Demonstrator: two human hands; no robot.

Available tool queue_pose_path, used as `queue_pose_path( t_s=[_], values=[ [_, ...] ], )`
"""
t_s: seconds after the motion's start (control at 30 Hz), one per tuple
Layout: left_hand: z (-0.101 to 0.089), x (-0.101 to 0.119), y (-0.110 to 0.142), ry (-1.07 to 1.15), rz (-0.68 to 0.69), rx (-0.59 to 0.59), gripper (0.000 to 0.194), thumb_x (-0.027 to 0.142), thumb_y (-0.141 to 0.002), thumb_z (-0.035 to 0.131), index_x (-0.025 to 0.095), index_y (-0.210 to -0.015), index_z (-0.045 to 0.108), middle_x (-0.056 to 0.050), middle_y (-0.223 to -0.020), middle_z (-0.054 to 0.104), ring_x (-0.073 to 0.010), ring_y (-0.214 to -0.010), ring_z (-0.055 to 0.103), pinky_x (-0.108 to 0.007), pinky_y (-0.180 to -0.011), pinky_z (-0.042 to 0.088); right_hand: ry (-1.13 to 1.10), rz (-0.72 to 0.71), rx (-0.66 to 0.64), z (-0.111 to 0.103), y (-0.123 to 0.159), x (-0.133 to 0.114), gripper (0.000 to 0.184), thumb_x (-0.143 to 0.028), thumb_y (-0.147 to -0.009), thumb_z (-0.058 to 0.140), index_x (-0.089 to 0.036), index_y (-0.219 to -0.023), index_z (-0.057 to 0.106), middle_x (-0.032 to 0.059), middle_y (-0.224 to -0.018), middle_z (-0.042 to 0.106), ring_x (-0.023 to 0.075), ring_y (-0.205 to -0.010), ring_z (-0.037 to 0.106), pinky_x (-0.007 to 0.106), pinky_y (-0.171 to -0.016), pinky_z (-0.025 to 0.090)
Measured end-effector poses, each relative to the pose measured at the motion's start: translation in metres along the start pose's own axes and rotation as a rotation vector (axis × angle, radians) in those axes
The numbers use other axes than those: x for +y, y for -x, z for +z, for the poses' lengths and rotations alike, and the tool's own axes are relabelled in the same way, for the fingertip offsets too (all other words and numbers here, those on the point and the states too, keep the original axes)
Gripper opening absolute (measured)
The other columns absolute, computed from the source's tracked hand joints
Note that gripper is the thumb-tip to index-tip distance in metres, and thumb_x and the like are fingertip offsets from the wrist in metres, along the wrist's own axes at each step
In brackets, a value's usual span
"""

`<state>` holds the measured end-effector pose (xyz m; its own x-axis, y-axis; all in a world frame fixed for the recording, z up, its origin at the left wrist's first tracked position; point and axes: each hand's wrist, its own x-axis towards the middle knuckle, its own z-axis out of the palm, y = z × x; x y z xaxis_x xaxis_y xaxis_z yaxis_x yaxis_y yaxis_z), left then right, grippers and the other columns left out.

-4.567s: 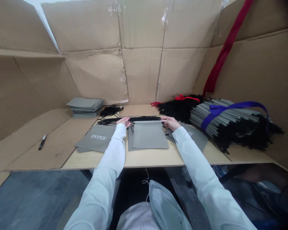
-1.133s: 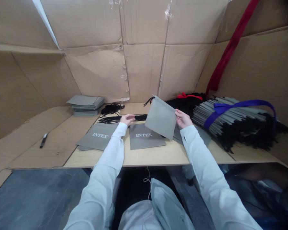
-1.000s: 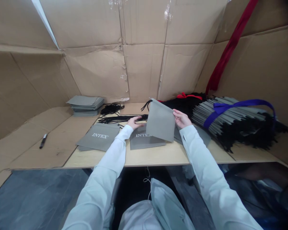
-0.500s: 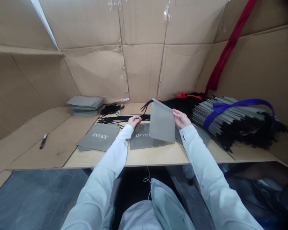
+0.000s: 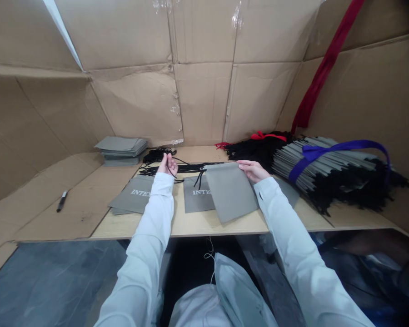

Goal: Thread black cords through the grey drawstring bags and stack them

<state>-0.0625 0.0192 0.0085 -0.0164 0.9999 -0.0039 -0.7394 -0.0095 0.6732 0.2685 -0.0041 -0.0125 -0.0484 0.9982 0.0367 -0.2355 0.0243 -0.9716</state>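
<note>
A plain grey pouch point(image 5: 231, 190) lies tilted on the wooden table point(image 5: 204, 222), over a grey pouch printed INTEX point(image 5: 197, 200). My right hand point(image 5: 252, 169) grips the plain pouch at its far right corner. My left hand point(image 5: 167, 164) is raised over the table's left-middle, fingers pinched on a thin black cord point(image 5: 191, 169) that runs to the pouch's top edge. A bundle of black cords point(image 5: 163, 170) lies just behind that hand. Another INTEX pouch point(image 5: 131, 200) lies left of my left sleeve.
A thick bundle of grey pouches tied with a blue ribbon point(image 5: 330, 163) fills the right. Black cords with a red tie point(image 5: 259, 147) sit behind. A stack of grey pouches point(image 5: 121, 151) is at the far left, a black marker point(image 5: 61, 200) on the cardboard. Cardboard walls surround the table.
The plain pouch was held up on edge; now it lies down on the table. My left hand moved left and up, drawing a black cord out from the pouch's top.
</note>
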Motion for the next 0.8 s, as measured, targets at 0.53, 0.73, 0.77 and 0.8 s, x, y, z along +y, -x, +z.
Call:
queue_pose_path(
  t_s=[0.53, 0.73, 0.77, 0.8],
  values=[
    [-0.016, -0.003, -0.014, -0.503, -0.068, 0.149, 0.033, 0.008, -0.067, 0.043, 0.023, -0.096, 0.041, -0.006, -0.114, 0.05, -0.015, -0.084, 0.057, -0.024, -0.056, 0.045, 0.207, 0.139, 0.165, 0.004, -0.004, 0.008, 0.019, 0.001, -0.056, 0.058, -0.011, -0.071, 0.063, 0.0034, -0.06, 0.062, 0.0089, -0.054, 0.056, 0.02, -0.058, 0.046],
    [-0.029, 0.012, -0.016, -0.497, -0.099, 0.358, 0.02, 0.021, -0.07, 0.037, 0.016, -0.084, 0.05, -0.007, -0.078, 0.062, -0.0086, -0.041, 0.05, -0.019, -0.038, 0.033, 0.241, 0.187, 0.213, 0.004, -0.003, 0.007, 0.018, 0.003, -0.054, 0.059, -0.011, -0.064, 0.063, 0.003, -0.059, 0.062, 0.0087, -0.054, 0.056, 0.018, -0.055, 0.046],
    [-0.03, 0.013, -0.016, -0.5, -0.12, 0.375, 0.021, 0.02, -0.069, 0.037, 0.015, -0.083, 0.051, -0.007, -0.078, 0.062, -0.0079, -0.04, 0.047, -0.02, -0.038, 0.033, 0.239, 0.188, 0.213, 0.004, -0.003, 0.007, 0.018, 0.003, -0.053, 0.06, -0.011, -0.064, 0.063, 0.0031, -0.058, 0.062, 0.0088, -0.053, 0.056, 0.018, -0.055, 0.046],
    [-0.03, 0.013, -0.016, -0.505, -0.139, 0.375, 0.022, 0.019, -0.068, 0.038, 0.015, -0.084, 0.052, -0.006, -0.08, 0.061, -0.0079, -0.041, 0.047, -0.021, -0.039, 0.034, 0.237, 0.187, 0.212, 0.003, -0.004, 0.008, 0.018, 0.003, -0.052, 0.061, -0.011, -0.064, 0.063, 0.0032, -0.058, 0.062, 0.0091, -0.053, 0.056, 0.018, -0.055, 0.047]
  ],
)
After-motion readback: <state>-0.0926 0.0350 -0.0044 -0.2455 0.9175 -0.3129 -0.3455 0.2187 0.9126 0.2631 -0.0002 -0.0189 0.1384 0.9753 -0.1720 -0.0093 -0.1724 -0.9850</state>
